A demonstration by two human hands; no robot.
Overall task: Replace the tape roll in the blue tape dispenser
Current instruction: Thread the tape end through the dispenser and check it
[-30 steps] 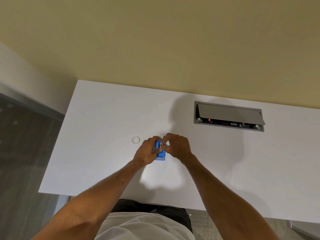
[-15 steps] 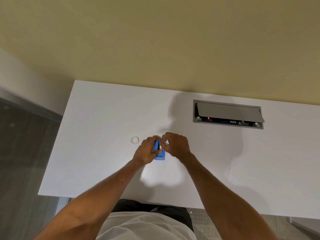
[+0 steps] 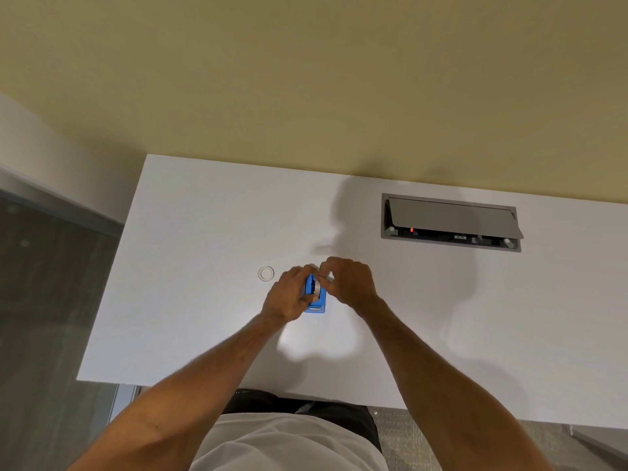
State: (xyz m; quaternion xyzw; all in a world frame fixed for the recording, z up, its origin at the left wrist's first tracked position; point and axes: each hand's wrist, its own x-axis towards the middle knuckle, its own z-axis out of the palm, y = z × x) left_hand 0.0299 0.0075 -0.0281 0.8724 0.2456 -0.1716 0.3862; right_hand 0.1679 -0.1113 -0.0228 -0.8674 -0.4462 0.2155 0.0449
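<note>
The blue tape dispenser (image 3: 316, 302) stands on the white desk (image 3: 190, 239), its cutter end pointing toward me. My left hand (image 3: 288, 295) grips its left side. A tape roll (image 3: 316, 287) sits in the dispenser's slot, seen edge-on. My right hand (image 3: 350, 282) is at the dispenser's far end, thumb and forefinger pinched on the roll at its top. Both hands hide most of the dispenser's body. A small clear ring (image 3: 265, 274), like an empty tape core, lies flat on the desk just left of my left hand.
A grey cable box (image 3: 450, 220) with its lid propped open is set into the desk at the back right. The desk's left edge borders a grey glass partition (image 3: 44, 300). A yellow wall (image 3: 306, 79) stands behind the desk.
Both hands stay on the dispenser. My right fingers have shifted slightly at the roll's top, and more of the roll shows in the slot.
</note>
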